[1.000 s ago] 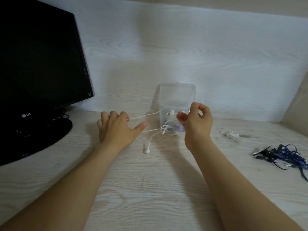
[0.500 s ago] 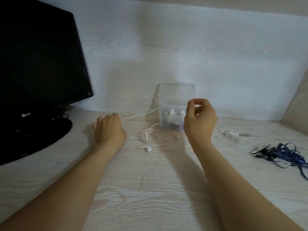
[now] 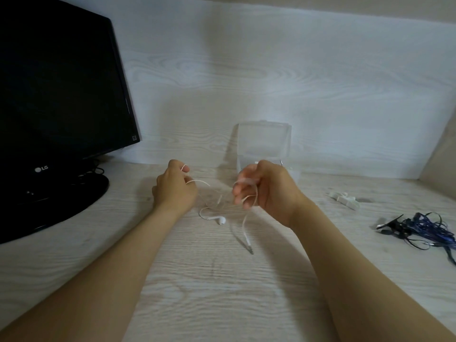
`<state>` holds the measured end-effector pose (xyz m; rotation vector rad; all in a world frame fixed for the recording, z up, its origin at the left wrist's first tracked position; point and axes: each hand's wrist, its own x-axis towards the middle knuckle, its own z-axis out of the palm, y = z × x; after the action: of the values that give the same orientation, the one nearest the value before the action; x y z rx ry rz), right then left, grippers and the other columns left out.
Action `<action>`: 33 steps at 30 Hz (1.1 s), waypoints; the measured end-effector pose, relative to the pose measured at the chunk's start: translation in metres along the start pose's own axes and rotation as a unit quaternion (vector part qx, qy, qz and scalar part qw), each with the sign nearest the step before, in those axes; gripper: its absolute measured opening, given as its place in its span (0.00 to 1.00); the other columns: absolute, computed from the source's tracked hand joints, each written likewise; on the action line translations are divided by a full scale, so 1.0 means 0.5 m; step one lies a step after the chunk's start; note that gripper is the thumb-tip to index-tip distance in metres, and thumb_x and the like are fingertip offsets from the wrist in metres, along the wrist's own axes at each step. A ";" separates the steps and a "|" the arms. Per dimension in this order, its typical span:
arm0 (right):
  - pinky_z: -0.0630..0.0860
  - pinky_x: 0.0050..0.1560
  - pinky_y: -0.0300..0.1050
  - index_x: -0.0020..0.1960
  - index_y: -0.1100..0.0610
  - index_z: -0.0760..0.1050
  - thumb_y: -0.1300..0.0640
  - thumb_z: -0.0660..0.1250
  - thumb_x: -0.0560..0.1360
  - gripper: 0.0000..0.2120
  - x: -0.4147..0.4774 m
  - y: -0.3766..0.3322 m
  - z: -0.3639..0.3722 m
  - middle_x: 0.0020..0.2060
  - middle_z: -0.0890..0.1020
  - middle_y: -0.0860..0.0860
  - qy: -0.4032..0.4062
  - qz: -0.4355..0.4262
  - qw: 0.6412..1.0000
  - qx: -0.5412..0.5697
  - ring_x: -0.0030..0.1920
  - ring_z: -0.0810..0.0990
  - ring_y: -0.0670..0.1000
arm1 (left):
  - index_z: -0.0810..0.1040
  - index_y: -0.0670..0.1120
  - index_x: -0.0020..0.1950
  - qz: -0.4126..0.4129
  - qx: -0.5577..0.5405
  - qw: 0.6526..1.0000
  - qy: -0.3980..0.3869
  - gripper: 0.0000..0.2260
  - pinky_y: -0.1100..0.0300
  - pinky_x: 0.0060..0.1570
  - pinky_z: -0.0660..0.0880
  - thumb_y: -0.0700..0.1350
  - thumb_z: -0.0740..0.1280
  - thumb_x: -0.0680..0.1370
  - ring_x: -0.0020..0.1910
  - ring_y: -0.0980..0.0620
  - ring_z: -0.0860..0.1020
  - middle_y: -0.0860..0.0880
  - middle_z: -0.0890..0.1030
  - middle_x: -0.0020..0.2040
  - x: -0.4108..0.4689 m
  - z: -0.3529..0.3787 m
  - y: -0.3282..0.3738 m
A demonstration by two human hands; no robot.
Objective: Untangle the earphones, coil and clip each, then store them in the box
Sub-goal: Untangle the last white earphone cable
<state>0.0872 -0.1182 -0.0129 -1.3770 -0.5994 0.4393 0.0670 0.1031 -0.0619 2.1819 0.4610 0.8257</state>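
Observation:
White earphones (image 3: 219, 219) lie partly on the desk between my hands, one earbud resting on the wood and the plug end (image 3: 248, 244) trailing toward me. My left hand (image 3: 174, 188) pinches the white cord near its fingertips. My right hand (image 3: 265, 191) has its fingers curled round loops of the same cord, its motion blurred. Behind my right hand stands the clear plastic box (image 3: 264, 141) with its lid up. A tangle of dark blue earphones (image 3: 419, 227) sits at the far right. White clips (image 3: 345, 199) lie right of the box.
A black monitor (image 3: 56, 95) on a round stand (image 3: 49, 201) fills the left side. A pale wood-grain wall rises behind the desk, and a side panel closes the right corner.
Both hands have come closer together and lifted. My right hand dropped from beside the box and gathered the white cord; the plug end now lies nearer to me.

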 end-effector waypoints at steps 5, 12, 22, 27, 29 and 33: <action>0.83 0.37 0.49 0.34 0.64 0.76 0.69 0.50 0.72 0.17 -0.010 -0.008 0.014 0.33 0.81 0.63 -0.058 0.056 0.997 0.012 0.37 0.85 0.64 | 0.85 0.47 0.51 -0.120 -0.192 0.974 -0.030 0.06 0.56 0.51 0.77 0.41 0.69 0.77 0.54 0.49 0.82 0.50 0.86 0.50 0.022 -0.008 0.011; 0.80 0.51 0.43 0.54 0.54 0.85 0.64 0.65 0.76 0.13 0.040 0.091 -0.021 0.47 0.87 0.49 0.179 -0.076 0.859 -0.474 0.41 0.83 0.47 | 0.89 0.47 0.49 -0.143 -0.356 0.914 -0.133 0.22 0.58 0.40 0.65 0.41 0.63 0.60 0.50 0.52 0.77 0.50 0.89 0.52 0.007 -0.028 0.036; 0.77 0.62 0.59 0.64 0.46 0.81 0.48 0.64 0.77 0.17 0.060 0.129 -0.003 0.55 0.86 0.47 0.074 -0.085 0.812 -0.572 0.60 0.81 0.60 | 0.84 0.46 0.45 -0.131 -0.409 0.874 -0.225 0.15 0.56 0.48 0.69 0.44 0.62 0.64 0.54 0.49 0.78 0.44 0.87 0.58 -0.004 -0.031 0.047; 0.72 0.57 0.54 0.56 0.45 0.85 0.53 0.69 0.79 0.09 0.053 0.107 -0.028 0.50 0.86 0.45 0.125 -0.082 0.788 -0.598 0.58 0.82 0.57 | 0.68 0.50 0.38 -0.146 -0.393 0.893 -0.163 0.12 0.53 0.47 0.69 0.46 0.57 0.82 0.45 0.49 0.81 0.46 0.87 0.41 0.012 -0.025 0.041; 0.68 0.58 0.54 0.55 0.42 0.85 0.54 0.71 0.76 0.11 0.052 0.098 -0.039 0.48 0.86 0.43 0.173 -0.087 0.784 -0.590 0.60 0.80 0.57 | 0.69 0.50 0.37 -0.160 -0.417 0.883 -0.148 0.16 0.54 0.43 0.68 0.49 0.57 0.85 0.36 0.50 0.77 0.49 0.78 0.31 0.016 -0.021 0.041; 0.70 0.57 0.53 0.52 0.42 0.86 0.54 0.72 0.77 0.08 0.052 0.088 -0.044 0.44 0.84 0.42 0.259 -0.144 0.793 -0.532 0.57 0.80 0.56 | 0.68 0.49 0.37 -0.121 -0.355 0.921 -0.109 0.18 0.58 0.34 0.66 0.53 0.58 0.86 0.28 0.53 0.68 0.48 0.69 0.29 0.014 -0.018 0.039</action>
<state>0.1238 -0.1126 -0.0545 -2.3050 -0.5888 -0.6515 0.0672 0.0987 -0.0399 1.4794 0.2516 0.4949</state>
